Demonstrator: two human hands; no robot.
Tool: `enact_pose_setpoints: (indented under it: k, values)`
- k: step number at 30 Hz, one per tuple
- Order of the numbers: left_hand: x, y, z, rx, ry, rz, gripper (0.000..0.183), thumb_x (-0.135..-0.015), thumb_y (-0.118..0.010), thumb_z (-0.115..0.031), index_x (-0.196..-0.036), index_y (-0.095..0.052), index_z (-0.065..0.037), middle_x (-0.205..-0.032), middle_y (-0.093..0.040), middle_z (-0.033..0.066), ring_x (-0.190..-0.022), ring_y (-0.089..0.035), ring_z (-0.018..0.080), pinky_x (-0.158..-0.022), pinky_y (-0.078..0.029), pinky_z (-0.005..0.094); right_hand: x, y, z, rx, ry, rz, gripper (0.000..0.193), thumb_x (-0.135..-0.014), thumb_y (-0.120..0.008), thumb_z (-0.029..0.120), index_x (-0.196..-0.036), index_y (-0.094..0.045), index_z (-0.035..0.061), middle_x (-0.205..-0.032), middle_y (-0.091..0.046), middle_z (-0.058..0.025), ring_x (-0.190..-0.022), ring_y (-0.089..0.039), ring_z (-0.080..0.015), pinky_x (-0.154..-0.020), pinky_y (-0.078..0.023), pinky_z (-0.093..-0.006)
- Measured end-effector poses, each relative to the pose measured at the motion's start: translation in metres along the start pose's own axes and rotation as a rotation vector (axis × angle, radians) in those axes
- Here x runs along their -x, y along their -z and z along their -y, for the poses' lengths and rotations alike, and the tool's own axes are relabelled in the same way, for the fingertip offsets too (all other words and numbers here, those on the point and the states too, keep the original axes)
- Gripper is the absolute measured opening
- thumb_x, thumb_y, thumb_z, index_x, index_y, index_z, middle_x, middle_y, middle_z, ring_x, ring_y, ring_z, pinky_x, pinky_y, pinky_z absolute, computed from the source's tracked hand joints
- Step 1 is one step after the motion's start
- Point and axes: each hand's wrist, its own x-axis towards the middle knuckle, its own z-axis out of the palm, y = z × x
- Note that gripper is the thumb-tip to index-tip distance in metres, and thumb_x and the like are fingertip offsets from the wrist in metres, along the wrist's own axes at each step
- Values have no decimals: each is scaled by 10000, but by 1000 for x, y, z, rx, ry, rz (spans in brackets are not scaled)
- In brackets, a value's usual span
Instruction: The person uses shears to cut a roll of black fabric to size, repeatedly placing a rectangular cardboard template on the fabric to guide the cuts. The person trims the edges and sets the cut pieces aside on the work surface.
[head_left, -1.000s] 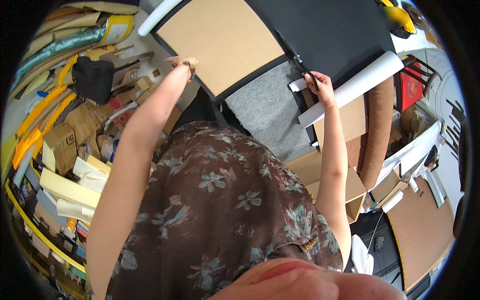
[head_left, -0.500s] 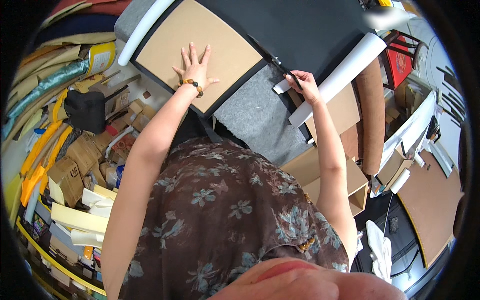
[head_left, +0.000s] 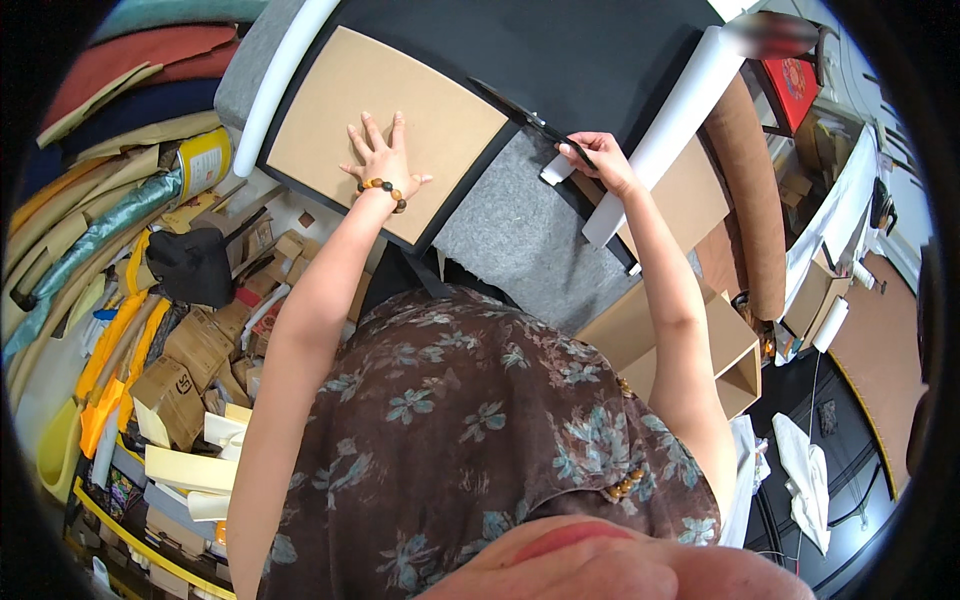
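Note:
My left hand [head_left: 380, 168] presses flat, fingers spread, on a tan rectangular board [head_left: 435, 95]. The board lies on a black sheet [head_left: 580, 45], and a black margin shows around its edges. In my right hand [head_left: 602, 160] is a pair of scissors [head_left: 518, 108], fingers wrapped about the dark handles. Its long blades point away to the left over the black sheet, close along the board's far right edge. Whether the blades are apart is hard to make out. Grey felt [head_left: 510, 210] lies just nearer than the scissors, beside the board's right corner.
A white roll [head_left: 665, 130] and a brown roll [head_left: 745, 190] lie to the right, with an open wooden box [head_left: 735, 360] nearer. Another white roll [head_left: 290, 85] borders the board's left. Fabric rolls [head_left: 90, 270] and cardboard boxes [head_left: 170, 400] crowd the left side.
The whole view has turned and shifted slightly. Both hands and the scissors keep about the same place relative to the board, the left hand still flat on it.

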Motion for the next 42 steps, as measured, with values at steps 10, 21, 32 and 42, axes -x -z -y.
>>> enact_pose_setpoints:
  k: [10, 21, 32, 42]
  values:
    - [-1, 0, 0, -18, 6, 1, 1148, -696, -820, -443, -1532, -44, -313, -1575, 78, 195, -1443, 40, 447, -1022, -245, 744, -1, 0, -2, 12, -2, -14, 266, -794, -793, 284, -910, -721, 56, -658, -581, 46, -520, -443, -22, -474, -320, -183]
    - [0, 0, -2, -44, 8, 9, 1141, -708, -811, -449, -1534, -38, -298, -1572, 90, 212, -1441, 35, 454, -1019, -248, 744, -5, -11, -2, 32, 41, -38, 285, -792, -801, 267, -937, -723, 35, -668, -587, 47, -554, -473, -22, -486, -343, -179]
    - [1, -2, 0, -39, -20, -16, 1169, -688, -822, -424, -1537, -36, -255, -1564, 92, 237, -1428, 38, 488, -981, -263, 767, -17, -25, 1, -1, 116, -23, 267, -802, -794, 239, -930, -726, 15, -663, -590, 46, -559, -478, -24, -491, -342, -186]
    - [4, -1, 0, -49, -30, -18, 1172, -690, -819, -431, -1538, -32, -243, -1557, 99, 255, -1422, 38, 502, -973, -269, 769, -30, -39, 17, 59, 140, -26, 285, -803, -790, 276, -922, -735, 24, -651, -594, 50, -547, -479, -24, -489, -340, -191]
